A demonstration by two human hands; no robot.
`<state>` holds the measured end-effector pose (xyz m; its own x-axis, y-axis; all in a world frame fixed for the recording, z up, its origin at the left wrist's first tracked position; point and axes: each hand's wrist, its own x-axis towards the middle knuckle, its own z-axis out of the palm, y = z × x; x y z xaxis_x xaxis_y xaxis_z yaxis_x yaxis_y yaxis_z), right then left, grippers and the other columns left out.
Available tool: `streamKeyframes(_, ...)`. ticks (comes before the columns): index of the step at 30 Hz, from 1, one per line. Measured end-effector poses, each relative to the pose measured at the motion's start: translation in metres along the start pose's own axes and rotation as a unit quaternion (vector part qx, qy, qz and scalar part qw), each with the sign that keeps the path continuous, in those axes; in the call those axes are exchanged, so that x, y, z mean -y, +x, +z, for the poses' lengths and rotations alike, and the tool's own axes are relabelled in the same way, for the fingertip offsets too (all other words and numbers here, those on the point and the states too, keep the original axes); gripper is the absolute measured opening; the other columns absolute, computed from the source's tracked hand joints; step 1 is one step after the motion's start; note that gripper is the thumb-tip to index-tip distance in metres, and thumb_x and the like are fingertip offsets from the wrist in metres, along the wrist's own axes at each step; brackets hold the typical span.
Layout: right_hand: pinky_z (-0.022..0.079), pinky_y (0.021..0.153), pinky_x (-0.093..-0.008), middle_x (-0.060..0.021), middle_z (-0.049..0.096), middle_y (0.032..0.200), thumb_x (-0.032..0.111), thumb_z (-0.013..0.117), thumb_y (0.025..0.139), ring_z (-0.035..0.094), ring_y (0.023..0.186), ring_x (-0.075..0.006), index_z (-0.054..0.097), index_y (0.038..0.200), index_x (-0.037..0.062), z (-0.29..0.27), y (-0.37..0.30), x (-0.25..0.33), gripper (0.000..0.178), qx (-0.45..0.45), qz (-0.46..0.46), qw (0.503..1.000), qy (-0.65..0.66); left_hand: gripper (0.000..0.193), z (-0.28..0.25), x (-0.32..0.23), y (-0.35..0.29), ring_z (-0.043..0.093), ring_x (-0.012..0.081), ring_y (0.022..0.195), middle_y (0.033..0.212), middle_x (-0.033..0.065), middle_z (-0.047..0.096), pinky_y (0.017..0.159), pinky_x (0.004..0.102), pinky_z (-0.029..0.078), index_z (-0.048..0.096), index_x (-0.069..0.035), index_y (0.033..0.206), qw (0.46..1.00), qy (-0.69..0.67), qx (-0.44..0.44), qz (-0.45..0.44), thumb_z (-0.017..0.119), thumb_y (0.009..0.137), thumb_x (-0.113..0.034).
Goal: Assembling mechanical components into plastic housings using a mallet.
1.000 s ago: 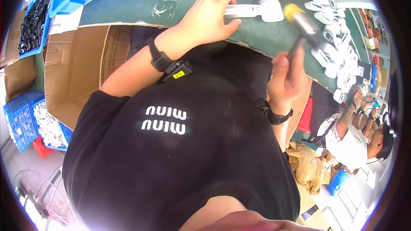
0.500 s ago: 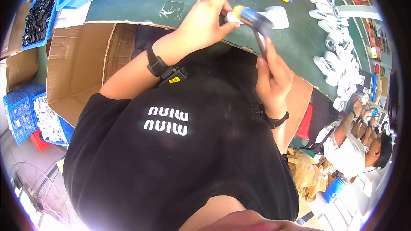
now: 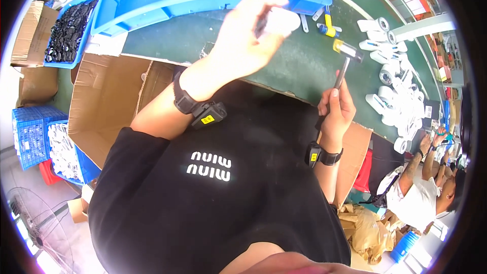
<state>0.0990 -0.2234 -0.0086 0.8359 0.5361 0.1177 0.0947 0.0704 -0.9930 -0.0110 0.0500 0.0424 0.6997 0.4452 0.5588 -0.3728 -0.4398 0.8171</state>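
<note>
My left hand [image 3: 248, 40] is raised over the green tabletop, its fingers curled around a white plastic part [image 3: 282, 22] with a rounded end. Glare and blur wash out the hand and part of what it grips. To the right, my right hand [image 3: 337, 111] is closed on the handle of a hammer [image 3: 343, 69] that stands upright, its head yellow at one end and metallic at the other. A gap separates the hammer from the white part.
A blue tray [image 3: 167, 12] of pale strips stands at the back. Near it lies a yellow-and-blue tool [image 3: 328, 29]. Several white wheeled parts [image 3: 393, 78] line the right. At left are a cardboard box [image 3: 104, 96] and a tray of black pieces [image 3: 71, 33]. A co-worker [image 3: 413, 193] is at right.
The hammer has moved right and down, away from the white part. My left hand has lifted the white part off the tabletop. The view has shifted, bringing more of the blue tray into sight.
</note>
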Motion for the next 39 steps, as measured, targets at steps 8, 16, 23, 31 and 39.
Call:
streamKeyframes(8,0.039,0.051,-0.0227,0.0009,0.053,0.077,0.011,0.055,0.113,0.044,0.057,-0.006,0.048,0.163,0.0029,0.0,0.012,0.007,0.051,-0.019,0.062,0.995,0.071,0.03,0.031,0.006,0.015,0.073,0.0388,0.098,0.11,0.0165,0.071,0.083,0.0462,0.061,0.071,-0.005,0.118,0.949,0.218,0.187,0.129,0.076,0.088,-0.004)
streamKeyframes(16,0.037,0.049,-0.0221,0.0034,0.051,0.075,0.006,0.058,0.109,0.042,0.056,-0.0042,0.053,0.155,-0.0015,0.002,0.016,0.006,0.047,-0.006,0.102,0.994,0.025,0.019,-0.041,0.04,0.152,0.076,0.0385,0.085,0.092,0.0212,0.078,0.079,0.0466,0.06,0.08,-0.007,0.103,0.915,0.372,0.085,0.131,0.072,0.094,-0.021)
streamKeyframes(23,0.04,0.05,-0.0215,0.0029,0.056,0.077,0.004,0.061,0.108,0.047,0.058,-0.004,0.059,0.148,-0.0022,0.0,0.016,0.008,0.041,-0.006,0.115,0.993,0.018,0.061,-0.064,0.047,0.17,0.076,0.036,0.099,0.104,0.0209,0.079,0.087,0.046,0.059,0.078,0.001,0.109,0.846,0.356,0.368,-0.15,0.08,0.092,-0.057)
streamKeyframes(31,0.041,0.05,-0.0215,0.0032,0.056,0.077,0.005,0.061,0.108,0.048,0.059,-0.004,0.06,0.147,-0.0027,-0.002,0.014,0.003,0.039,0.0,0.102,0.994,0.023,0.015,-0.061,0.047,0.088,0.07,0.0437,0.108,0.108,0.0202,0.071,0.092,0.052,0.058,0.067,0.002,0.109,0.861,0.416,0.288,0.054,0.065,0.095,-0.003)
streamKeyframes(39,0.041,0.052,-0.022,0.0036,0.055,0.076,0.004,0.061,0.108,0.048,0.059,-0.0042,0.06,0.147,-0.0019,0.0,0.015,0.006,0.04,-0.003,0.114,0.993,0.033,0.022,-0.068,0.02,0.088,0.07,0.0434,0.098,0.104,0.0195,0.072,0.082,0.0498,0.057,0.073,0.0,0.108,0.859,0.392,0.331,0.01,0.07,0.101,-0.021)
